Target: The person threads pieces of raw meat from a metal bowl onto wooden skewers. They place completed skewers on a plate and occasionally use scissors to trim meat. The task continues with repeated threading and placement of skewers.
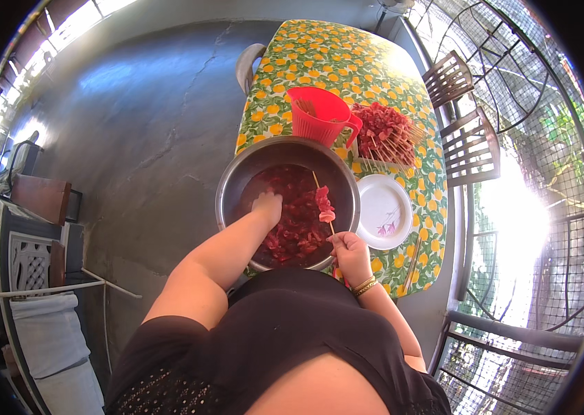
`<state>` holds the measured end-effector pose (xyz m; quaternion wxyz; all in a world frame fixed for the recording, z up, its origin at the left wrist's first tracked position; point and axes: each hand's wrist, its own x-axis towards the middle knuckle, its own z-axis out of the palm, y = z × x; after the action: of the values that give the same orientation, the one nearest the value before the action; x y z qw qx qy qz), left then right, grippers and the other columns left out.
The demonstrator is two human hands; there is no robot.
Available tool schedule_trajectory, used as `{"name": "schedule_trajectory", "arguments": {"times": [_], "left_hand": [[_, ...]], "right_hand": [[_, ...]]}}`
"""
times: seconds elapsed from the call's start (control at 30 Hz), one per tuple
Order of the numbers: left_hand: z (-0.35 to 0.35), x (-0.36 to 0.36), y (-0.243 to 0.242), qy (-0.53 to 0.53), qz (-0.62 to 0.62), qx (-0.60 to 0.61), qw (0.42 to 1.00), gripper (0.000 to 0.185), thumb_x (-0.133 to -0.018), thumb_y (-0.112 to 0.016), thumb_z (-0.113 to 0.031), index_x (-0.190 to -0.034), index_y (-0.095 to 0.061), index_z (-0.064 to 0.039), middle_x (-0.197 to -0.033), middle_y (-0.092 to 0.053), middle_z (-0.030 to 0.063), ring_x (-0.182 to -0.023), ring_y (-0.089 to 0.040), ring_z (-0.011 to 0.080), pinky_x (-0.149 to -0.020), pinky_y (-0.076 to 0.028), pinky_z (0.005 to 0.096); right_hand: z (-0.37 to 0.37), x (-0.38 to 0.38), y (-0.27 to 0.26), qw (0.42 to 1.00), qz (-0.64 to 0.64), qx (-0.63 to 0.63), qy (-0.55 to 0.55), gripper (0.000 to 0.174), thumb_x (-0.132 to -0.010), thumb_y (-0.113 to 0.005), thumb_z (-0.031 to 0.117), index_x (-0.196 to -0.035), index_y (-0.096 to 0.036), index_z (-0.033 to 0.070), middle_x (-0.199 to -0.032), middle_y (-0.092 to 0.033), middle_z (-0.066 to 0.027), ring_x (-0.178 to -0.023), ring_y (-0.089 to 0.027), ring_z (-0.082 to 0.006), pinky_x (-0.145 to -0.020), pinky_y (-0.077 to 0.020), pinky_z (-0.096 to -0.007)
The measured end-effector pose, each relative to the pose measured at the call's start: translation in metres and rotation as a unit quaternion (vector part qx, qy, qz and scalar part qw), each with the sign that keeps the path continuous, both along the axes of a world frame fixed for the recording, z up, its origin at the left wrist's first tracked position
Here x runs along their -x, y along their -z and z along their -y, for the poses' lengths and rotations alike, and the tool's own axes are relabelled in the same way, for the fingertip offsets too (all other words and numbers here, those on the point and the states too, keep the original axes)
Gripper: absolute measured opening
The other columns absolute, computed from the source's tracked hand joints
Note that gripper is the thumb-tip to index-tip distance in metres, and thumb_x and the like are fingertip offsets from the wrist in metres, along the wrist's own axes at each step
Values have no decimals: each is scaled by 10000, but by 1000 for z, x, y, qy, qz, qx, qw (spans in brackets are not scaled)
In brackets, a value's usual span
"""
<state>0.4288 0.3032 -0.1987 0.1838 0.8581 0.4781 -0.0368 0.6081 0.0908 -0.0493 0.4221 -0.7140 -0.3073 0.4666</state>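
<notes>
A wide metal bowl (pixel 230 171) in front of my body contains raw red meat pieces (pixel 297 228) in dark liquid. My left hand (pixel 268 205) reaches into the bowl's left side. Its fingers are sunk in the liquid, so I cannot see whether they grip any meat. Near the bowl's right rim, my right hand (pixel 350 253) pinches the lower end of a thin bamboo skewer (pixel 315 179). Several pieces of meat (pixel 324 202) are threaded on the middle of this skewer, which tilts over the bowl with its tip pointing away from me.
Beyond the bowl stands a red plastic pitcher (pixel 318 122) with skewers inside. To its right is a heap of loaded meat skewers (pixel 385 132). A white plate (pixel 382 207) and loose skewers (pixel 413 264) lie on the fruit-print tablecloth (pixel 333 57). Wooden chairs (pixel 471 148) line the right side.
</notes>
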Motion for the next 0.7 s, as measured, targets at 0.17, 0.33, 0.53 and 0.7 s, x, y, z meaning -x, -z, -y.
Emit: {"name": "schedule_trajectory", "arguments": {"times": [0.17, 0.33, 0.53, 0.7], "left_hand": [[-1, 11, 16, 35, -71, 169, 982, 370, -779, -747, -109, -1142, -702, -47, -1087, -721, 227, -1018, -695, 409, -928, -557, 440], [-28, 32, -11, -98, 68, 358, 926, 186, -903, -735, -110, -1085, -772, -119, -930, -746, 55, -830, -703, 181, -680, -599, 356], [-45, 40, -45, -295, 365, 560, 683, 249, -1001, -615, -95, -1249, -642, -90, -1185, -708, 76, -1073, -692, 258, -985, -521, 448], [-36, 36, -52, -304, 525, 670, 428, 160, -996, -622, -117, -1143, -651, -60, -1244, -691, 158, -1248, -614, 361, -1055, -476, 547]], "right_hand": [[2, -2, -1, 999, 14, -34, -15, 151, -1017, -614, 136, -1008, -709, 18, -722, -640, -21, -594, -578, -78, -551, -482, -247], [4, 2, 0, 999, 25, -40, -24, 154, -1012, -625, 139, -994, -704, 7, -717, -644, -29, -607, -592, -89, -569, -493, -255], [1, 7, -4, 997, 46, -45, -51, 164, -1012, -632, 163, -985, -695, 14, -721, -644, -33, -600, -573, -97, -573, -472, -276], [1, 12, -10, 989, 85, -51, -110, 162, -1007, -635, 173, -991, -689, 21, -739, -647, -65, -659, -589, -151, -625, -477, -320]]}}
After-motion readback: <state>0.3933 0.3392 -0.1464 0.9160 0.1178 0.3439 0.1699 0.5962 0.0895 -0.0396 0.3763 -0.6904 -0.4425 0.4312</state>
